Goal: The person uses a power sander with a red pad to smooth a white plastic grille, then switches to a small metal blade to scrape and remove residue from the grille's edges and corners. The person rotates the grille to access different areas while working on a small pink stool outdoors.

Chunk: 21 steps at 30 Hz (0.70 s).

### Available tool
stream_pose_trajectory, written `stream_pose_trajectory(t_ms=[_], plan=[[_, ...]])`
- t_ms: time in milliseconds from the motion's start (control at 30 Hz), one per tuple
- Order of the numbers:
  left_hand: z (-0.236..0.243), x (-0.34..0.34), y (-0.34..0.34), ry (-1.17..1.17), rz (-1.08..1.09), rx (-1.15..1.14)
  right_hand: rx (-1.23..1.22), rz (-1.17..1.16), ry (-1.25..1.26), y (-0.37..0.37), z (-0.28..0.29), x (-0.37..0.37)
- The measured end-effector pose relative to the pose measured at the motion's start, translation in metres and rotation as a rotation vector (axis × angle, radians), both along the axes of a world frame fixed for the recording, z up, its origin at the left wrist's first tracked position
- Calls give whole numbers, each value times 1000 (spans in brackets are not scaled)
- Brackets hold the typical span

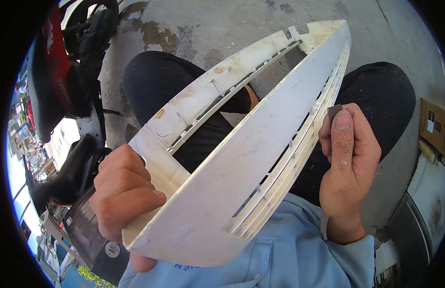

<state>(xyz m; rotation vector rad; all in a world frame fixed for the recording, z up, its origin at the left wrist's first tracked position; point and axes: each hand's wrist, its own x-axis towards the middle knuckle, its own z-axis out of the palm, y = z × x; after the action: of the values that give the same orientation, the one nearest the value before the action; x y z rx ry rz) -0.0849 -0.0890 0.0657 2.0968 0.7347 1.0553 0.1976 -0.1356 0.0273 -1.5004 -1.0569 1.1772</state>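
A long white plastic housing, hollow and open-framed with narrow slats along one side, lies tilted across my lap. Its far end rises toward the upper right. My left hand grips the near left end, fingers curled over the edge and thumb beneath. Scuffs, small stains and rough patches mark the plastic. Beside the slatted edge, my right hand pinches a small dark flat piece between thumb and forefinger. Whether that piece touches the housing I cannot tell.
A red and black motorbike stands at the left. Stained concrete floor spreads beyond my knees. To the right are a cardboard box and a white, dirt-marked panel. A dark grey box sits at the lower left.
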Motion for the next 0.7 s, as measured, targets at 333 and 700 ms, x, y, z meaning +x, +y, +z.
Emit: stream_pose_trajectory(t_ms=[333,700], plan=[[4,-16,-4,50,-41,-120,379,101,-365,20,-30,-1],[19,-12,-7,178,-44,-161,669,208,-299,32,-54,16]])
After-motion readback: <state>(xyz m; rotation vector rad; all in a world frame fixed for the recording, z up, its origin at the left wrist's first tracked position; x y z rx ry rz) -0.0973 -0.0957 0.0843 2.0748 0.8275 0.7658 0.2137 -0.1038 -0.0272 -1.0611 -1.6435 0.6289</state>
